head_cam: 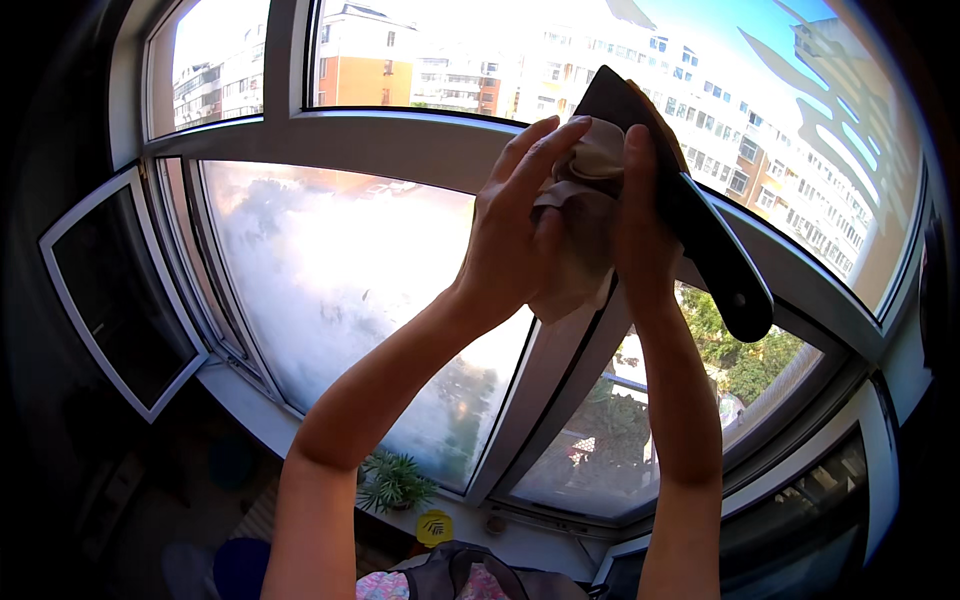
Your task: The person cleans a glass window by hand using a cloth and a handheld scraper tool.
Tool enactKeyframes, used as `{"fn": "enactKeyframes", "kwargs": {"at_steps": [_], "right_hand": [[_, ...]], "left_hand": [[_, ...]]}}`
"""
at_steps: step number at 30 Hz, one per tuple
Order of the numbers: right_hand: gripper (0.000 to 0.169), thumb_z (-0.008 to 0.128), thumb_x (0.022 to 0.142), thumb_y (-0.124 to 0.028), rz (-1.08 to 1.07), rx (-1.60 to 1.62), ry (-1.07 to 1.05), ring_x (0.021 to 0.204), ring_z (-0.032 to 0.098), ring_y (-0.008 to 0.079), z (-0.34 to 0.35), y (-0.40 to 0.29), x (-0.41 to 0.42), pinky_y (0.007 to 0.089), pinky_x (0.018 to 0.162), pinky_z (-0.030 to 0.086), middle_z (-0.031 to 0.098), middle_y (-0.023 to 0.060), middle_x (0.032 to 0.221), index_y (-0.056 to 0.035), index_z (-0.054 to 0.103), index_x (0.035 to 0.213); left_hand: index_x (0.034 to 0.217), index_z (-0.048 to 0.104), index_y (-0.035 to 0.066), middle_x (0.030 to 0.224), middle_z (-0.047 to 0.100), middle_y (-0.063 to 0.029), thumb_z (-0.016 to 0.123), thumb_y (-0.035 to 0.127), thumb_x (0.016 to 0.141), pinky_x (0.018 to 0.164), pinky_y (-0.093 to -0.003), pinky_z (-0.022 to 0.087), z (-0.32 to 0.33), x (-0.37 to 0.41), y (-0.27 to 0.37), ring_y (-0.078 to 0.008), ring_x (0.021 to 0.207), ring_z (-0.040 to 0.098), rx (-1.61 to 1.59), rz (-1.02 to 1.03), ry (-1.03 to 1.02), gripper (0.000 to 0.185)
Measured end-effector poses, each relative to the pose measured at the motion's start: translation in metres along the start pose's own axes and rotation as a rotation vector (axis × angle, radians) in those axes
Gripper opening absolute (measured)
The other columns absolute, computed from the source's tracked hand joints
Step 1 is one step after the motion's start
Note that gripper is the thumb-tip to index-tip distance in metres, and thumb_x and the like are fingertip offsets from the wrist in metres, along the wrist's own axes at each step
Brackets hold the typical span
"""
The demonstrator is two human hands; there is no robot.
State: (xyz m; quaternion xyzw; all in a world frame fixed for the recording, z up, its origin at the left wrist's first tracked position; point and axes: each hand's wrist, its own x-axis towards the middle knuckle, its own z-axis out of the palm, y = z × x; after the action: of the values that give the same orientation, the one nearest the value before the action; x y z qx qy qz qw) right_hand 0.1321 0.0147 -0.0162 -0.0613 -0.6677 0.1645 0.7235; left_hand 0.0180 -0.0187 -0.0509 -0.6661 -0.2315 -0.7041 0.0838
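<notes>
Both hands are raised in front of a window. My left hand (506, 214) presses a crumpled beige cloth (574, 270) against my right hand and the dark head of a hand tool. My right hand (646, 217) is closed around this black-handled tool (724, 262), with part of the cloth bunched by its fingers. The tool's flat, wedge-shaped head points up and has a yellowish edge. Its handle slants down to the right and has a hole near its end. The tool's exact kind cannot be told.
A pale window frame (397, 139) surrounds the panes. The lower left pane (352, 277) looks cloudy. An open casement (124, 292) juts inward at left. On the sill (251, 401) and near it are a potted plant (396, 480) and a yellow item (435, 529). Buildings show outside.
</notes>
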Motion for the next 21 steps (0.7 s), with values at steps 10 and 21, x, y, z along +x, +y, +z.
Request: {"fn": "enactKeyframes", "kwargs": {"at_steps": [10,21], "right_hand": [[0.033,0.065,0.084,-0.004,-0.811,-0.879,-0.102,0.105,0.065,0.0249,-0.067,0.009,0.075,0.0367,0.092,0.052,0.068,0.0096,0.111,-0.0085,0.065,0.117],[0.035,0.066,0.078,0.0,-0.845,-0.98,-0.316,0.108,0.063,0.0293,-0.071,0.003,0.105,0.0381,0.095,0.051,0.068,0.0135,0.111,-0.0047,0.066,0.113]], "left_hand": [[0.075,0.063,0.003,0.071,0.064,-0.0106,0.049,0.024,0.088,0.069,-0.0349,0.047,-0.011,0.044,-0.001,-0.0234,0.069,0.062,0.445,-0.081,0.005,0.029],[0.118,0.061,0.013,0.101,0.067,-0.0101,0.076,0.025,0.079,0.072,-0.0366,0.054,0.037,0.084,-0.007,-0.0223,0.086,0.067,0.811,0.492,0.105,0.043]]}}
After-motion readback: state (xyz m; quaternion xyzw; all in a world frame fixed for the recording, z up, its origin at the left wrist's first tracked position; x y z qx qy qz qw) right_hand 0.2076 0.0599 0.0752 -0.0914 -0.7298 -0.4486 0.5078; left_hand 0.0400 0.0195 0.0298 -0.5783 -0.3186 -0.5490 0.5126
